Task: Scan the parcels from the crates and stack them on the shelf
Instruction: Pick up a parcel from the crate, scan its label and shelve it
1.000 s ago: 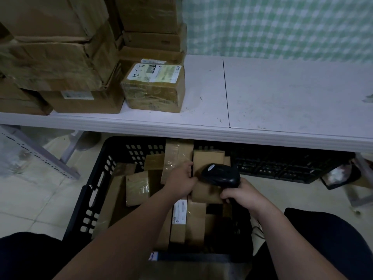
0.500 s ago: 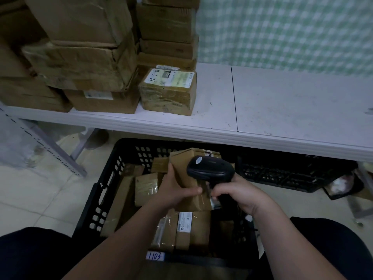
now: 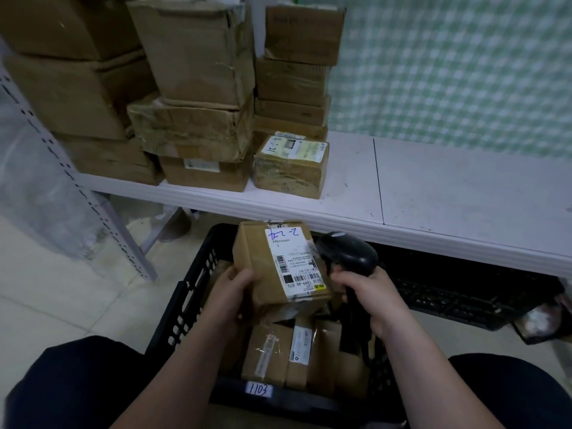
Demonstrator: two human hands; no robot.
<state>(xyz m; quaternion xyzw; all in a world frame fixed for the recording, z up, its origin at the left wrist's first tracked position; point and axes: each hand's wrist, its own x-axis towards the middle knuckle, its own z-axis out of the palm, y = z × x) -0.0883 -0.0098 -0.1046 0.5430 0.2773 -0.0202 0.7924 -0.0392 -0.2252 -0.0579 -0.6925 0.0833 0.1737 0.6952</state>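
STEP: scan | L hand (image 3: 229,295) grips cardboard parcel (image 3: 252,258), label (image 3: 294,264) up, over crate (image 3: 185,305) far end, below shelf (image 3: 448,196) front edge | R hand (image 3: 374,300) clenched on barcode scanner (image 3: 348,252) beside label (no beam visible) | NEXT: aim at barcode, then stack on shelf

Green-and-white checked cloth (image 3: 448,72) (possibly wallpaper) covers the back; pale floor tiles (image 3: 46,305) and cloudy plastic sheeting (image 3: 31,187) lie left.

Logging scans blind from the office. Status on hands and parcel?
Left hand grips parcel above black crate, label up. Right hand holds scanner at parcel's right edge. Nothing blocking the barcode.
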